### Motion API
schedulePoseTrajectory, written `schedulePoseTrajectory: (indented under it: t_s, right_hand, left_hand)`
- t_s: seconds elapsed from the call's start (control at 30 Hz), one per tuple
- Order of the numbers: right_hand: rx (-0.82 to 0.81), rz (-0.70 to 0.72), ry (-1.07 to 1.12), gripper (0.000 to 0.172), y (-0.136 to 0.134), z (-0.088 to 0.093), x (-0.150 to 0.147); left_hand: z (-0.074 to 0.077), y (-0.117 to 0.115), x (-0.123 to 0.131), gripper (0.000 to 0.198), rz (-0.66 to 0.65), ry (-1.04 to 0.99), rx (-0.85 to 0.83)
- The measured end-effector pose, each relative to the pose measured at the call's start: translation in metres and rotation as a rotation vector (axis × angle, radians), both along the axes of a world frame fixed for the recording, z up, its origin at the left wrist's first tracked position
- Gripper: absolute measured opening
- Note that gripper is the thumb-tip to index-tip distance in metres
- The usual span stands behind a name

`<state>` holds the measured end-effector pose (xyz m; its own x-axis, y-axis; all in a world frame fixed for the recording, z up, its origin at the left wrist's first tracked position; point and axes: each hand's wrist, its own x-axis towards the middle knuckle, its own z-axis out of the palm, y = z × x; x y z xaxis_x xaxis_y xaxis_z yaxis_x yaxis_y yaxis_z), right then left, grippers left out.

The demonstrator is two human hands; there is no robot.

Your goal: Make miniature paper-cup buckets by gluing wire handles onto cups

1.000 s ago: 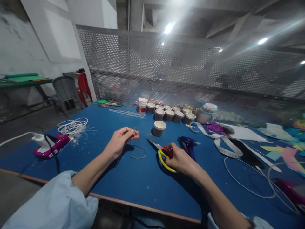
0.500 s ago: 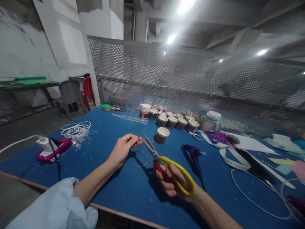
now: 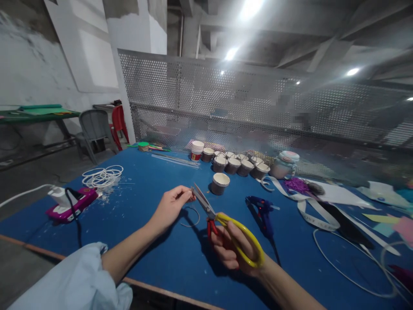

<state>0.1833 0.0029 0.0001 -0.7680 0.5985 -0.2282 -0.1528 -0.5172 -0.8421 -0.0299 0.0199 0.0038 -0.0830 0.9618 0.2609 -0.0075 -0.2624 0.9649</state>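
Note:
My left hand (image 3: 174,204) is closed in a pinch in front of me, and a tiny dark tip of something thin shows at its fingertips; most of it is hidden. In my right hand (image 3: 230,249) is a pair of scissors (image 3: 209,209) with a yellow loop handle and a red part partly covered by my fingers. Their blades point up and left, the tips beside my left fingertips. A thin grey curved cord (image 3: 195,221) shows against the table just below the blades. Beyond the scissors stands a small dark cup (image 3: 220,184) with a pale rim.
On the blue table (image 3: 135,241) sit a pink power strip (image 3: 72,206) and coiled white cord (image 3: 102,176) at left. Several similar cups (image 3: 244,166), a paper-cup stack (image 3: 197,150) and a jar (image 3: 284,164) line the back. A blue glue gun (image 3: 263,211) and white ribbon (image 3: 314,215) lie right.
My left hand has moved slightly down and right, bringing its fingertips closer to the scissor tips. The scissors have barely moved.

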Motion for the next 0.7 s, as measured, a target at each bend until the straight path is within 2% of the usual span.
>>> schedulePoseTrajectory:
  t_s: [0.37, 0.57, 0.7]
  right_hand:
    - [-0.005, -0.082, 0.001, 0.053, -0.0028, -0.0044, -0.0032]
    - [-0.048, 0.004, -0.06, 0.067, -0.0031, -0.0013, -0.0056]
    - [-0.052, -0.087, -0.119, 0.062, -0.0024, -0.0031, -0.0056]
  left_hand:
    - [0.0045, -0.0059, 0.0064, 0.026, -0.045, 0.168, 0.029]
    - [0.0045, -0.0048, 0.0066, 0.026, -0.047, 0.178, 0.031]
    - [0.003, -0.0041, 0.0058, 0.027, -0.042, 0.162, 0.018]
